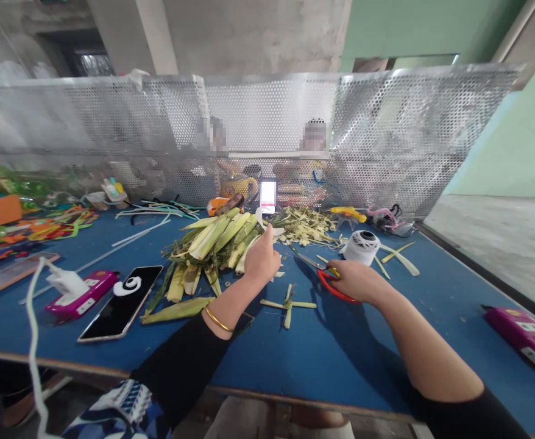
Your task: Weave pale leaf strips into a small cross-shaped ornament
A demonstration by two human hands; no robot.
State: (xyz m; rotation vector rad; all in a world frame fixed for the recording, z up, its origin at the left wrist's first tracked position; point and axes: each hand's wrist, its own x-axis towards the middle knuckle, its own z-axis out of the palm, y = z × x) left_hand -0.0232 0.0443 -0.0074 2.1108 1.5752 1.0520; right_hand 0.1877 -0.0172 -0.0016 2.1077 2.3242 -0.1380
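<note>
My left hand [262, 256] is closed, thumb up, on a pale corn husk strip [259, 216] that curls above the fingers. A heap of green and yellow corn husks [217, 238] lies just left of it. Scissors [309, 261] with red handles are in my right hand [356, 280], blades pointing away to the left and slightly apart. Below and between my hands, a small cross of husk strips [288, 305] rests on the blue table [267, 366]. Beyond my right hand stands a white spool of thread [361, 246].
Husk trimmings [308, 224] lie at the back, with a yellow-handled tool [350, 213] beside them. Left are a phone [121, 305] and a magenta box [82, 296] with a white plug and cable. Another magenta box [527, 338] sits right. A perforated metal screen [272, 116] borders the back; people sit behind it.
</note>
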